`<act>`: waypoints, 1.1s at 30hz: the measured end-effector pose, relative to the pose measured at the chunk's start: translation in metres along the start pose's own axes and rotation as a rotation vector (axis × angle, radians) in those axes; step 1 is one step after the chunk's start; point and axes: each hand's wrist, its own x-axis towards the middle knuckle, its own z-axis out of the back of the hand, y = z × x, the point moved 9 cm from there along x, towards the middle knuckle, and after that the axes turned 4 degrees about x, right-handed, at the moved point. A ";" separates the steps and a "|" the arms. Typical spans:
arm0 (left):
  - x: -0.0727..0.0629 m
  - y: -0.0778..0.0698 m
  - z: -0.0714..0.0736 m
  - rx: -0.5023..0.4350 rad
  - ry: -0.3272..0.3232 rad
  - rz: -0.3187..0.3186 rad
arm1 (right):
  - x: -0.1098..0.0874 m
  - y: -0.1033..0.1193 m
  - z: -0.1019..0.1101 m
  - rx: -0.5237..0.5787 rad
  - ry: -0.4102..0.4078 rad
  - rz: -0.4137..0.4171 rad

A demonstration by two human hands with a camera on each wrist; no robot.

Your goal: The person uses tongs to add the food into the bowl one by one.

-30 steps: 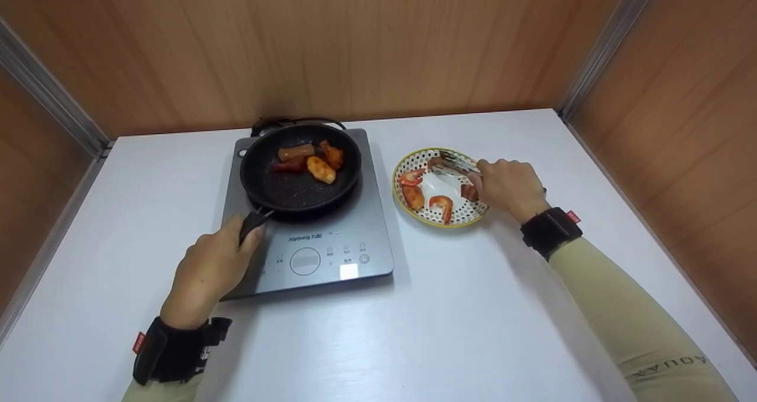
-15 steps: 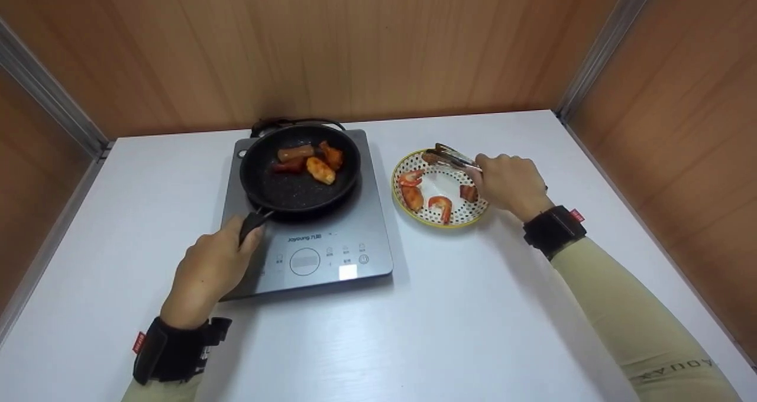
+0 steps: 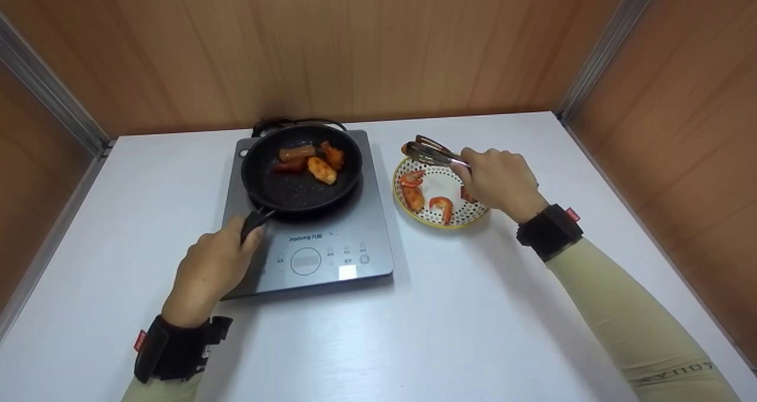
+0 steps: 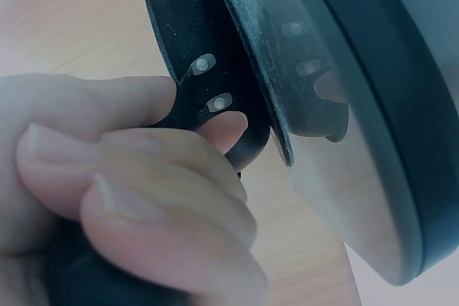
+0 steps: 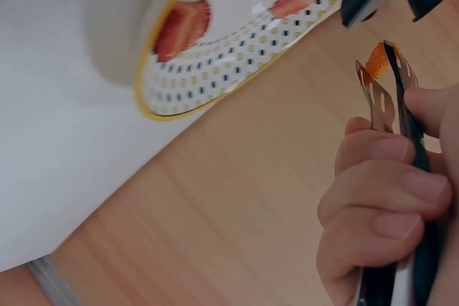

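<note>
My left hand [image 3: 210, 266] grips the black handle [image 3: 253, 223] of a frying pan [image 3: 287, 195], fingers curled round it in the left wrist view. The pan sits on an induction cooker [image 3: 337, 236]. Inside are a sausage-like piece [image 3: 297, 152], a dark red piece [image 3: 291, 165] and two orange-brown meat pieces [image 3: 322, 170]. My right hand [image 3: 500, 183] holds metal tongs [image 3: 434, 152] over the far rim of a dotted, yellow-edged plate [image 3: 440, 183]. An orange-brown food piece [image 5: 376, 61] is pinched in the tongs' tips. On the plate lie shrimp [image 3: 441, 206], a meat piece [image 3: 413, 198] and a brown chunk [image 3: 466, 194].
Cooker and plate stand side by side on a white table [image 3: 378, 337]. Wood-grain panels [image 3: 378, 47] rise behind it and at both sides. A black cable [image 3: 278, 121] lies behind the pan.
The tongs have risen from the plate's far side with the food piece and moved left. My right hand has shifted the same way. The left hand and pan stay put.
</note>
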 end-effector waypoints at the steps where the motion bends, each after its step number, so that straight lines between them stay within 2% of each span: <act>1: 0.000 0.000 0.000 0.002 -0.001 0.001 | 0.000 0.005 0.002 -0.004 -0.005 0.011; 9: 0.000 0.002 -0.001 -0.001 0.014 0.017 | 0.001 0.048 0.024 -0.034 -0.050 0.112; 14: -0.001 0.001 -0.001 -0.001 0.014 0.015 | 0.004 0.072 0.030 -0.010 -0.040 0.140; 20: -0.001 0.000 -0.001 -0.012 0.014 0.008 | 0.010 0.102 0.037 -0.040 -0.062 0.216; 26: 0.000 -0.002 -0.001 -0.015 0.008 0.008 | 0.021 0.125 0.041 -0.128 -0.018 0.273; 33: 0.000 -0.003 -0.002 -0.014 0.008 0.017 | 0.037 0.154 0.048 -0.297 0.046 0.330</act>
